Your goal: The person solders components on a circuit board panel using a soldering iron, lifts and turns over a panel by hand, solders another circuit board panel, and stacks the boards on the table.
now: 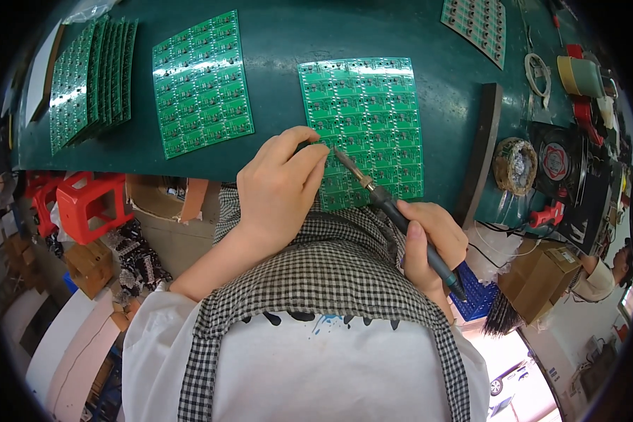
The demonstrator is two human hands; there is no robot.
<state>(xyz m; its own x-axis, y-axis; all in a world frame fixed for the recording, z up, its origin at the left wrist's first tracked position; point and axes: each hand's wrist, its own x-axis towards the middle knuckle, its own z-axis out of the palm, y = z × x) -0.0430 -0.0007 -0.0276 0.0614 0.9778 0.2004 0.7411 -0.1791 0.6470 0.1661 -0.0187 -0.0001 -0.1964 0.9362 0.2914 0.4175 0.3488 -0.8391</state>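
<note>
A green circuit board panel (pixel 394 105) with rows of small repeated units lies on the table in front of me. My right hand (pixel 432 246) is wrapped round the handle of a soldering iron (pixel 385 198). The iron slants up to the left, and its tip is over the left part of the panel, close to my left fingertips. My left hand (pixel 278 186) is at the panel's left edge, thumb and forefinger pinched together. Whatever those fingers hold, if anything, is too small or hidden to make out.
Another green panel (pixel 200 88) lies to the left, beside a stack of panels (pixel 91 84). A panel with round dark parts (pixel 477 24) is at the far right. A dark bar (pixel 480 155), a roll of solder-like wire (pixel 517 167) and a fan (pixel 557 160) stand on the right.
</note>
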